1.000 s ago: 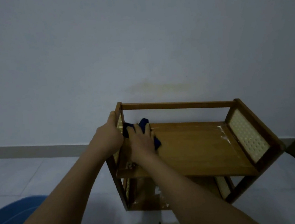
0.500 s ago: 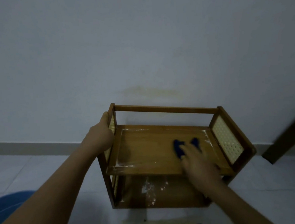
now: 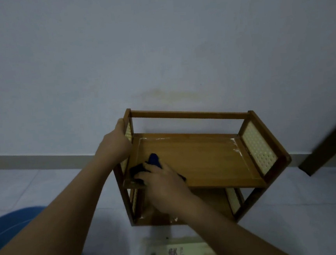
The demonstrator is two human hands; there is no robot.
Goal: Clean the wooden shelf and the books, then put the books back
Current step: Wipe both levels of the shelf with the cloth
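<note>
- The wooden shelf (image 3: 202, 161) stands on the pale floor (image 3: 36, 187) against the wall (image 3: 156, 47), two tiers with woven side panels; no books are on it. One book (image 3: 180, 254) lies flat on the floor just in front of it, at the bottom edge of the view.
- The dark blue cloth (image 3: 153, 162) sits on the top tier at its front left corner, mostly covered by the right hand.
- A pale, shiny residue shows along the top tier's back and right edges, and a patch on the lower tier, so I judge the wiping only partly done.
- To do this step well: press the cloth flat, run it right into the corners and along the rim where the residue gathers, overlap the passes, then do the lower tier before any book goes back.
- The right hand (image 3: 164, 185) reaches forward with the palm down on the cloth, its fingers (image 3: 145, 177) spread and lying over the fabric, pressing rather than clutching as far as can be seen.
- The left hand (image 3: 113, 144) grips the shelf's upper left side frame, thumb along the top rail and the rest wrapped round the outer side, steadying it.
- Both forearms extend from the lower left; something blue (image 3: 11, 228) shows beneath the left arm, unclear what.
</note>
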